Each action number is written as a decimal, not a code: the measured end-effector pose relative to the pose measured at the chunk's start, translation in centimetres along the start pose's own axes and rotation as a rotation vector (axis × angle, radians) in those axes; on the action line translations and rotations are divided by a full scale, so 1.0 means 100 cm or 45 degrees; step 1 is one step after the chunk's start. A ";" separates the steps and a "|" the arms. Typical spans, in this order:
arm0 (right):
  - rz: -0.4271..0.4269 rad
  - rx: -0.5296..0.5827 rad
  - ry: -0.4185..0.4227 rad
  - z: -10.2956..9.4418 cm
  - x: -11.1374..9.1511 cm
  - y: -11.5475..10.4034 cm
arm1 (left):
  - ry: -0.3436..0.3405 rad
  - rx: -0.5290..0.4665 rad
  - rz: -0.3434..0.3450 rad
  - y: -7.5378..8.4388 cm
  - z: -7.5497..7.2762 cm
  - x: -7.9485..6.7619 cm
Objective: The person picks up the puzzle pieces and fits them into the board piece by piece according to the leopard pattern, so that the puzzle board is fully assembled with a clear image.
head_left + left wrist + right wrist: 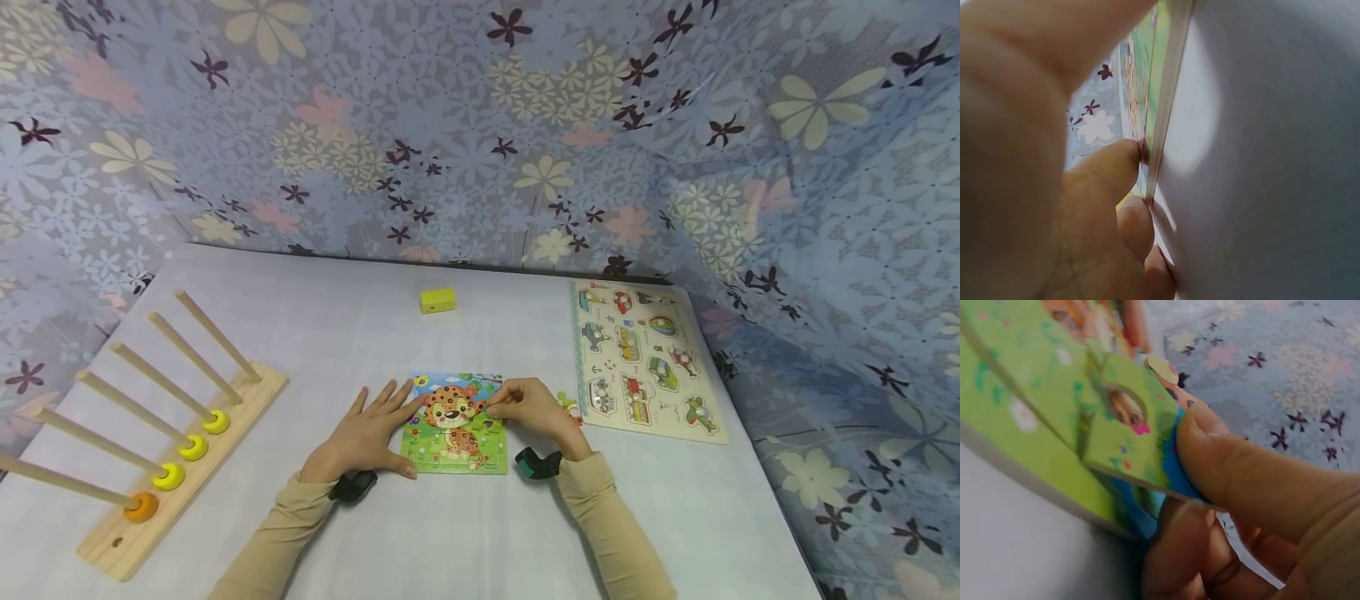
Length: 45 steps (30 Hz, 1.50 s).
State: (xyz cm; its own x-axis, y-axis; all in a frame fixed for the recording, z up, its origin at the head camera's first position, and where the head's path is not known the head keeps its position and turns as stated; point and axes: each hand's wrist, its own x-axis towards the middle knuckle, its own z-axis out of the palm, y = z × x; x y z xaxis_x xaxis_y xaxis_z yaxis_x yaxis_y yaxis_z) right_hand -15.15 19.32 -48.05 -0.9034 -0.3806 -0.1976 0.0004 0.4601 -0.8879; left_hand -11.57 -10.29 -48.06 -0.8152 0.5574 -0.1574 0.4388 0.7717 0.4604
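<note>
A square jigsaw puzzle (455,446) with a cartoon leopard on green grass lies flat on the table. My left hand (371,433) rests at its left side with fingers spread, thumb near the lower left corner. In the left wrist view, its fingertips touch the puzzle's edge (1172,69). My right hand (534,410) is over the puzzle's right side. Between thumb and finger it pinches a green and blue puzzle piece (1124,419), tilted up from the board in the right wrist view. Part of that piece is hidden by the thumb.
At left stands a wooden peg rack (247,400) with yellow and orange rings. A yellow block (437,301) sits behind the puzzle. A vehicle peg board (652,421) lies at right. A small green and orange thing (567,404) shows partly behind my right hand.
</note>
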 end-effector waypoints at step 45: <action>0.112 -0.263 0.226 -0.056 -0.040 0.014 | 0.000 0.003 -0.013 0.000 0.002 0.000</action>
State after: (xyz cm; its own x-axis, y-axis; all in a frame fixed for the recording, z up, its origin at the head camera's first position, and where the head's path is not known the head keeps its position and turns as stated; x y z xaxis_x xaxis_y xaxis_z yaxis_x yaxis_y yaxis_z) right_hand -13.91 25.96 -46.22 -0.9646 -0.1941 -0.1786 0.0114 0.6458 -0.7634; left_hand -11.51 -10.26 -48.22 -0.8195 0.5498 -0.1618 0.4316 0.7778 0.4568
